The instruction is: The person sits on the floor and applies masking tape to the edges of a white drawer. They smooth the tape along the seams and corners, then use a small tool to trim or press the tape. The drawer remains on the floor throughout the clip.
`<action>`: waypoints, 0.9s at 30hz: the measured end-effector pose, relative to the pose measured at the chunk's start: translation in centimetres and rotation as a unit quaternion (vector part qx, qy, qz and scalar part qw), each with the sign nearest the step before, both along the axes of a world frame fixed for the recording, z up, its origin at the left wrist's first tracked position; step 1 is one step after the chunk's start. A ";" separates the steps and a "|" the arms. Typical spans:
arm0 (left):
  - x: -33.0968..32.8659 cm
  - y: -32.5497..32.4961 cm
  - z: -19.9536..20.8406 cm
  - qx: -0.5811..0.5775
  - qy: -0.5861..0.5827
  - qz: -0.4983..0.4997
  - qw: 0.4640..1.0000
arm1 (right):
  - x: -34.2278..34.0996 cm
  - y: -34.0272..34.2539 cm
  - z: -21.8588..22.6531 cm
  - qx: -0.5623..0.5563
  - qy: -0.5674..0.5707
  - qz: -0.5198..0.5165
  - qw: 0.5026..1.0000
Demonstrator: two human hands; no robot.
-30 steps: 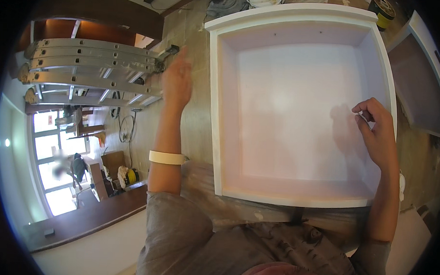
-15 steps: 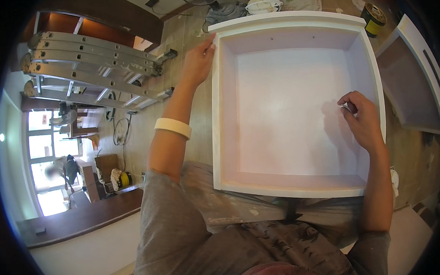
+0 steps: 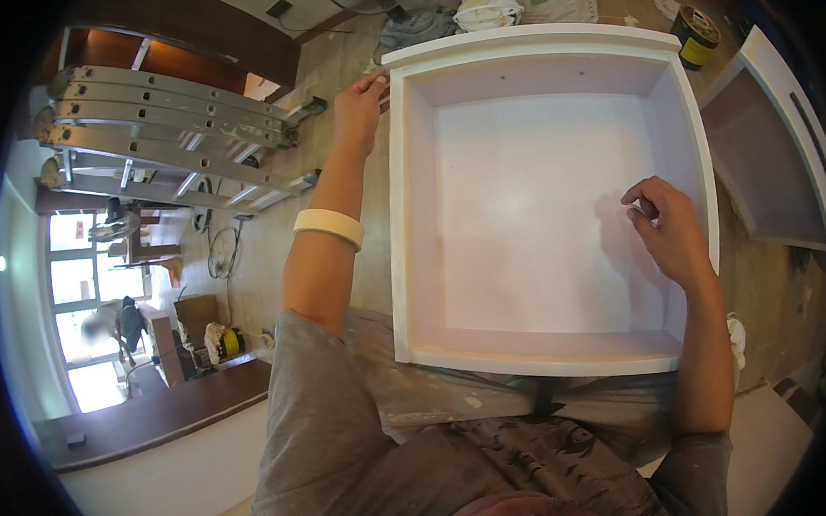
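A white drawer point(image 3: 397, 257), open side up, lies before me across my lap. Its flat bottom panel point(image 3: 533, 208) is pale, with smooth inner walls around it. By the far left corner is my left hand point(image 3: 357, 115), its fingers closed just outside the drawer's left side; what they hold, if anything, I cannot make out. My right hand point(image 3: 669, 226) hovers over the right part of the bottom panel, thumb and fingers pinched. A tiny whitish bit shows between those fingertips, too small to name. Around my left forearm sits a cream ring point(image 3: 329, 226) like a masking tape roll.
Another white drawer point(image 3: 771, 170) leans at the right. Behind it stands a dark and yellow tin point(image 3: 696, 36). A folded aluminium ladder point(image 3: 171, 145) lies to the left. Beyond the drawer is a white bundle point(image 3: 488, 13). A person point(image 3: 110, 325) is far left near the windows.
My left hand has shifted a little left, away from the drawer's side. The drawer appears slightly further left in view. My right hand keeps its pinch, slightly lower and further left.
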State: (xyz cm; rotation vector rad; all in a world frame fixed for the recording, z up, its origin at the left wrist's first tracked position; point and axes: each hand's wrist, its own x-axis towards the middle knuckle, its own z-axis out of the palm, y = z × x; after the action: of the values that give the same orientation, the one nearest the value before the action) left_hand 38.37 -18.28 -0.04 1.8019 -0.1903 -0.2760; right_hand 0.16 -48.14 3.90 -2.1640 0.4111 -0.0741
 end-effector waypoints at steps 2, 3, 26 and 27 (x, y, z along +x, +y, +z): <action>-0.1 -0.9 0.6 -0.004 0.069 -0.004 0.998 | -0.1 0.0 0.0 0.002 0.003 0.000 1.000; -0.2 -1.5 0.8 -0.027 0.115 -0.003 0.993 | 0.0 -0.1 0.0 0.003 0.005 0.001 1.000; -15.8 4.5 2.1 0.071 -0.028 -0.004 0.997 | -0.8 -3.2 1.7 0.088 -0.107 -0.137 0.981; -16.0 4.5 1.0 0.119 -0.057 -0.008 0.991 | -1.1 -3.8 2.1 0.093 -0.128 -0.173 0.972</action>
State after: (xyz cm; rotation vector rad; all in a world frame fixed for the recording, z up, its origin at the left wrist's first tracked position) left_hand 22.34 -13.83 0.96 2.0546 -0.2626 -0.2143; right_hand -0.91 -51.94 6.03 -1.8502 0.6143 -0.4858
